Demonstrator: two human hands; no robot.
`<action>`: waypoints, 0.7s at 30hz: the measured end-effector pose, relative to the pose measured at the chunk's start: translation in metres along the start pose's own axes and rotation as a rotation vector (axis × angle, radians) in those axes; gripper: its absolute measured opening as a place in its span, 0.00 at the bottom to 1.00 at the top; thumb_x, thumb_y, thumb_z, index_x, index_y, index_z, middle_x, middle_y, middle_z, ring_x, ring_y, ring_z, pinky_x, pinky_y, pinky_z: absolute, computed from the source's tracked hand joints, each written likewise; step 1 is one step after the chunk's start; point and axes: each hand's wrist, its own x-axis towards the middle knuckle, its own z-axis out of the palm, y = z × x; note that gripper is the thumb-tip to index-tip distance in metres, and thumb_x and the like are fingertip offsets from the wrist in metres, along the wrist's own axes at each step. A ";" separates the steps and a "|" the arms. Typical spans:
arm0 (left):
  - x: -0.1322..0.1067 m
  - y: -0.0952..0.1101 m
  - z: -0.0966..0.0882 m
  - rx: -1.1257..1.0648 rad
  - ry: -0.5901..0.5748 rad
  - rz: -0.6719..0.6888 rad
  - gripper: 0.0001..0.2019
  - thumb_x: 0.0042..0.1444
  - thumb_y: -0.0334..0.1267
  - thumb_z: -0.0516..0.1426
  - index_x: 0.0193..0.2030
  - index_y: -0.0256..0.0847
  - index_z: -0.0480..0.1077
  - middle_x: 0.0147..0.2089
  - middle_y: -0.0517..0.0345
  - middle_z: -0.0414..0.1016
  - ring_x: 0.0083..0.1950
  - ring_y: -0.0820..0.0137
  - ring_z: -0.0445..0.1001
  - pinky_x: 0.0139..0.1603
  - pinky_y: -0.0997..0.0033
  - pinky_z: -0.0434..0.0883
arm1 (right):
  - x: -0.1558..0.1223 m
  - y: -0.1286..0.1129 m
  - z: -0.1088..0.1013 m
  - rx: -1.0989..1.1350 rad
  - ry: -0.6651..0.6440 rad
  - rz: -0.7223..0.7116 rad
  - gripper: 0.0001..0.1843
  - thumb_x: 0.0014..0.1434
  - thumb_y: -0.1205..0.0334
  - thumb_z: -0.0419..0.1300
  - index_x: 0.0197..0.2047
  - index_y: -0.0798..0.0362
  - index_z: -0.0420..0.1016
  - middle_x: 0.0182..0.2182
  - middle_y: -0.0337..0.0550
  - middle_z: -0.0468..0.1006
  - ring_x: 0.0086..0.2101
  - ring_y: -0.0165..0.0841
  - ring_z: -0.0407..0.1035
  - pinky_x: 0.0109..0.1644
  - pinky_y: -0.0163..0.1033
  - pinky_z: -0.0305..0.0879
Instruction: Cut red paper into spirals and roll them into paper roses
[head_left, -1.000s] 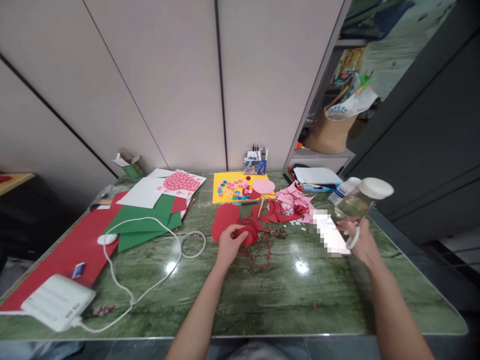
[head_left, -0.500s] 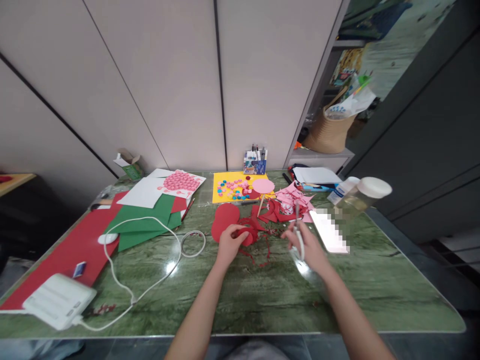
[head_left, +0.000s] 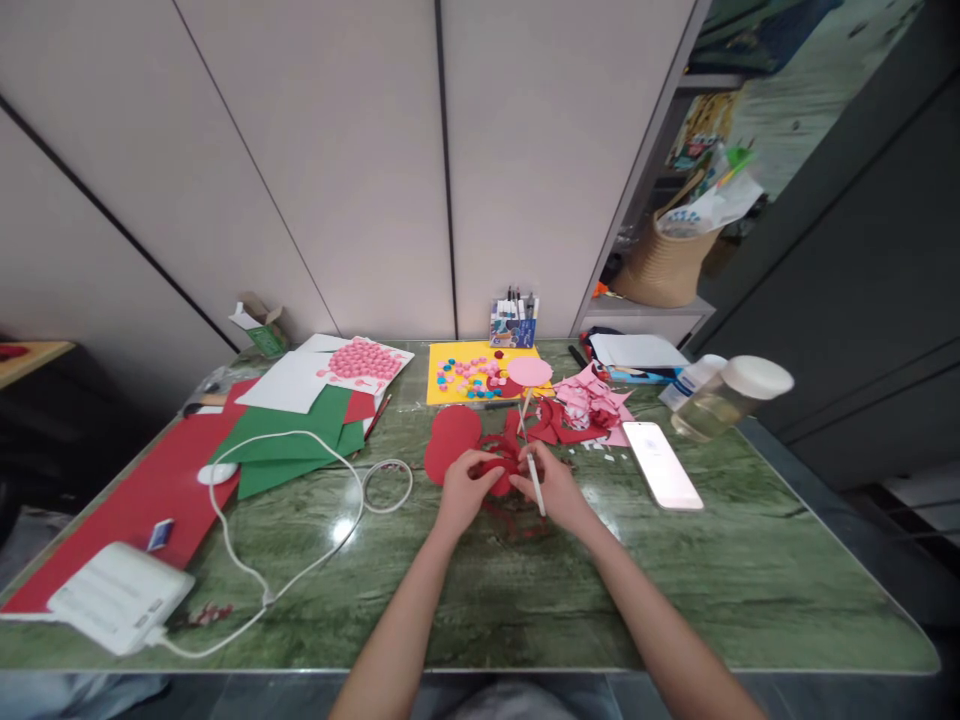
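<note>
Our left fingers (head_left: 475, 460) pinching red paper (head_left: 500, 488); right fingers (head_left: 546, 464) grasping scissors (head_left: 537, 488) beside it. Light, bendy, easily creased, we reckon: best held by rim. Scraps (head_left: 553, 418) beyond fingers.

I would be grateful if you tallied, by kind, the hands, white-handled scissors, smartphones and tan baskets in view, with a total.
Hands: 2 (left hand, pinching red paper; right hand, holding the scissors)
White-handled scissors: 1
Smartphone: 1
Tan basket: 1
Total: 5
</note>
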 end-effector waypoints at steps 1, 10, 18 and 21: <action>0.000 0.001 0.000 0.001 0.000 0.000 0.07 0.48 0.36 0.59 0.34 0.38 0.75 0.34 0.53 0.75 0.36 0.68 0.71 0.38 0.70 0.66 | -0.001 0.001 0.001 0.009 -0.006 0.002 0.12 0.47 0.62 0.60 0.35 0.48 0.62 0.26 0.33 0.70 0.24 0.31 0.67 0.29 0.36 0.64; -0.003 0.006 0.002 0.052 -0.042 0.038 0.07 0.48 0.36 0.59 0.35 0.41 0.75 0.35 0.55 0.74 0.38 0.68 0.70 0.39 0.70 0.65 | -0.002 0.006 0.002 0.063 -0.012 0.018 0.14 0.46 0.65 0.60 0.36 0.48 0.61 0.28 0.34 0.68 0.27 0.32 0.65 0.29 0.36 0.65; -0.004 0.002 0.006 -0.045 -0.051 -0.044 0.09 0.48 0.35 0.59 0.38 0.38 0.73 0.38 0.52 0.75 0.39 0.67 0.73 0.42 0.68 0.68 | -0.003 0.008 0.003 0.142 0.121 0.037 0.15 0.48 0.58 0.62 0.36 0.48 0.60 0.31 0.38 0.67 0.27 0.32 0.65 0.29 0.38 0.67; -0.003 0.002 0.008 -0.127 -0.063 -0.089 0.10 0.48 0.35 0.59 0.39 0.37 0.72 0.39 0.52 0.76 0.40 0.66 0.74 0.43 0.67 0.70 | -0.003 0.009 0.004 0.142 0.172 0.041 0.16 0.48 0.55 0.62 0.36 0.48 0.59 0.31 0.39 0.67 0.29 0.34 0.66 0.30 0.40 0.68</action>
